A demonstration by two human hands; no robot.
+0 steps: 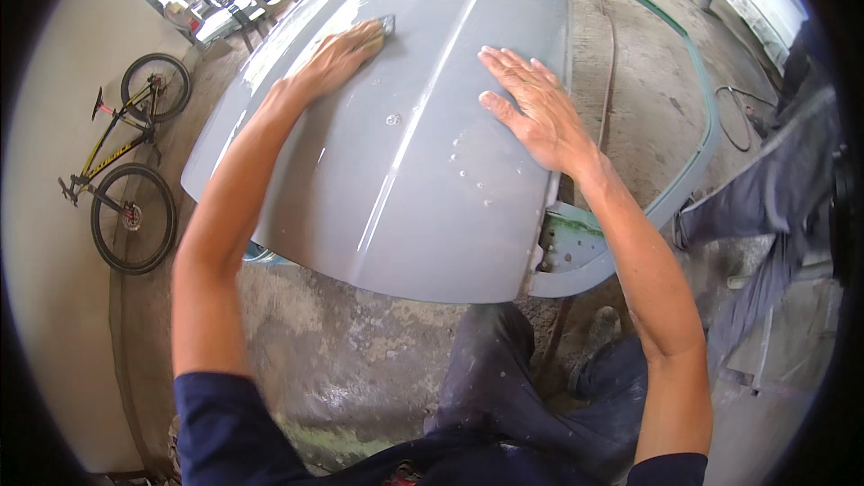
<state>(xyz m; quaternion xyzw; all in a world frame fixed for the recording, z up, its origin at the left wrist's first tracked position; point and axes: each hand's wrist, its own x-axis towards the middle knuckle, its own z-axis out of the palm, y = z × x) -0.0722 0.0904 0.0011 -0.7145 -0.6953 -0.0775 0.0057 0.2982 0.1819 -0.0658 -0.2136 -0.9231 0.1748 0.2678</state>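
Observation:
A grey-primed car door (315, 207) lies in front of me, outer face up, with a raised crease along its length. My left hand (337, 58) is pressed on its far left part, fingers closed over a dark grey piece of sandpaper (388, 24) that mostly hides under them. Near the window-side edge, my right hand (535, 112) rests on the panel with fingers stretched out and nothing in it. Several water drops (463, 174) dot the surface between my arms. The door's window frame (706, 117) curves out to the right.
A black and yellow bicycle (126, 148) leans by the wall on the left. Behind it stands a vehicle (216, 18). At the right is another person's dark trouser leg (765, 202). A hose (614, 63) runs along the concrete floor beyond the window frame.

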